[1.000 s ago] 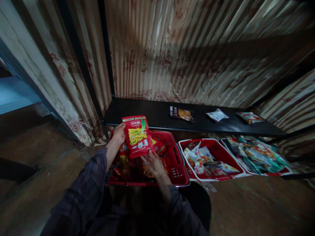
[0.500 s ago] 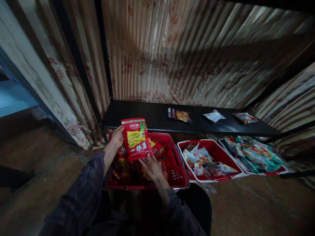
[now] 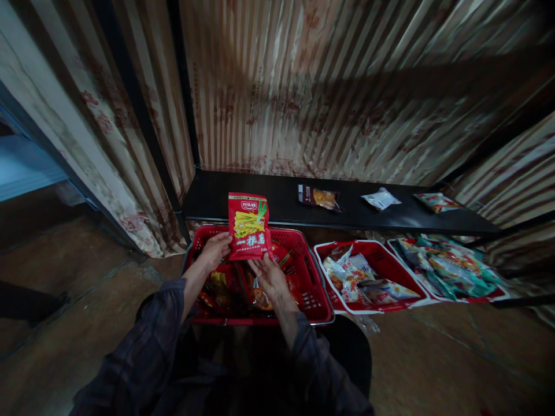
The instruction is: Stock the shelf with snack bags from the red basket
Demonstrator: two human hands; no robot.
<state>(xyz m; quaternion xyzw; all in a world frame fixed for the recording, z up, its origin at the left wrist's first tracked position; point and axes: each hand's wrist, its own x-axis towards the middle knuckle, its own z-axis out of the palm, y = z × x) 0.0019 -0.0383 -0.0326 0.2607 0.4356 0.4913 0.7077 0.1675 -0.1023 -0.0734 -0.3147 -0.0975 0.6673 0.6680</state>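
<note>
Head view: red packet (image 3: 249, 225) held above the near basket (image 3: 301, 245), just short of the shelf (image 3: 277, 199); left hand (image 3: 215, 252) pinched its lower left edge; right hand (image 3: 271, 278) held the bottom right corner, fingers partly behind it (their exact closure hidden); packet lay beyond both sets of fingers, its long axis pointing away from the body, toward the shelf; neither hand was clearly nearer, both touching.

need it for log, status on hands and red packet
Left hand holding red snack packet, lower left edge; right hand at lower right corner. Packet above leftmost red basket. Black shelf beyond, bearing three packets.
</note>
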